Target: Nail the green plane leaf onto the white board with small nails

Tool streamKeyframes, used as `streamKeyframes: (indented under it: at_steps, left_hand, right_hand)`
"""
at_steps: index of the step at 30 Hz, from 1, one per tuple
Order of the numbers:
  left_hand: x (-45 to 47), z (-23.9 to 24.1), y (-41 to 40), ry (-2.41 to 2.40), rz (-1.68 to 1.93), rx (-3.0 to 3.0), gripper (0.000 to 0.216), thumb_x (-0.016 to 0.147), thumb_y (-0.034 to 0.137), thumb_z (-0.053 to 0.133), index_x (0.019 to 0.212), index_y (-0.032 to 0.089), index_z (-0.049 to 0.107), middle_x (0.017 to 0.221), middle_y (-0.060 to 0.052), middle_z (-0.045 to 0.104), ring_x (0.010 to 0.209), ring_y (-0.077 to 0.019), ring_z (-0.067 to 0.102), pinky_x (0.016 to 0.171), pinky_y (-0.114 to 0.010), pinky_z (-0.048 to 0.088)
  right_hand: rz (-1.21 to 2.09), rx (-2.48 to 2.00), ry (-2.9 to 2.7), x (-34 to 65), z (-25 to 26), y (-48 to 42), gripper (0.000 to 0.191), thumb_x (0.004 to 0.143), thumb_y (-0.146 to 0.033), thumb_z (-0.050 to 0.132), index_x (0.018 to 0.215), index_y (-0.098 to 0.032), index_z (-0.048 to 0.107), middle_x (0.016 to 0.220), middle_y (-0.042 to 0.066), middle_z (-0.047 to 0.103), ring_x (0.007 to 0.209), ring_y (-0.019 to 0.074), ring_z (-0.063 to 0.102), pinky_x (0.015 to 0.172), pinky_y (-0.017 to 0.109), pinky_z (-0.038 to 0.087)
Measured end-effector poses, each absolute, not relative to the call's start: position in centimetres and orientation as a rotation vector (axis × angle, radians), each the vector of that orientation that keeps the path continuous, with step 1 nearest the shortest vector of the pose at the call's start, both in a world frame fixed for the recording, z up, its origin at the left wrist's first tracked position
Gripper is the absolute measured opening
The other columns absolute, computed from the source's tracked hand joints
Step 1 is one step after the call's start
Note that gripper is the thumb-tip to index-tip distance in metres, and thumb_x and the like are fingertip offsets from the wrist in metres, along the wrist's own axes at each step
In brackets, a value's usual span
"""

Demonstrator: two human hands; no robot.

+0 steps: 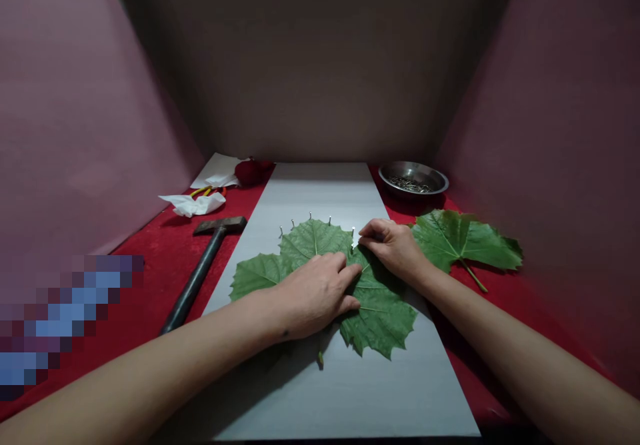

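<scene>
A large green lobed leaf [310,237] lies on a long white board [320,188]. Several nails [330,220] stand upright along the leaf's far edge. My left hand [320,288] rests on the middle of the leaf with its fingers apart, pressing it against the board. Over the leaf's upper right edge, my right hand [395,245] has thumb and fingertips pinched together, close beside two of the nails. What is between those fingertips, if anything, I cannot make out. The leaf's stem [321,360] points toward me below my left hand.
A hammer [200,272] lies on the red cloth [145,298] at left, with crumpled white tissue [195,204] and yellow-handled pliers [203,192] behind it. To the right are a metal bowl of nails [414,178] and another leaf [465,238]. Walls enclose the sides and back.
</scene>
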State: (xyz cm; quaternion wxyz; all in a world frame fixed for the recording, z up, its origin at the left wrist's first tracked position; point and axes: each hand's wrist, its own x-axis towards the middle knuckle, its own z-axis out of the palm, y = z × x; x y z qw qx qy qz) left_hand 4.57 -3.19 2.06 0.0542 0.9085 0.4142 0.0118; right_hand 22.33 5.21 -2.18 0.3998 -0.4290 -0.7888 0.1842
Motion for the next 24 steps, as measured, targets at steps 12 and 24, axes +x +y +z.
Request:
streamKeyframes:
  at_steps: [12,24]
  left_hand:
    - [4.35,1.62,-3.08,1.237,0.094,2.782,0.037,0.088,0.038,0.05,0.12,0.017,0.049,0.097,-0.008,0.052,0.084,-0.0221,0.051,0.075,-0.034,0.043]
    - [4.39,1.51,-3.0,1.243,0.083,2.785,0.038,0.088,0.038,0.052,0.119,0.018,0.049,0.097,-0.008,0.051,0.086,-0.0225,0.05,0.076,-0.035,0.043]
  right_hand:
    - [0.573,-1.051,-1.977,22.43,-2.56,5.6,0.008,0.073,-0.013,0.06,0.076,-0.019,0.064,0.077,0.002,0.065,0.073,0.0156,0.059,0.071,0.029,0.047]
    - [0.655,-1.047,-1.938,22.29,-2.29,5.29,0.017,0.071,-0.012,0.057,0.085,-0.019,0.065,0.071,0.0,0.065,0.067,0.0137,0.059,0.066,0.026,0.046]
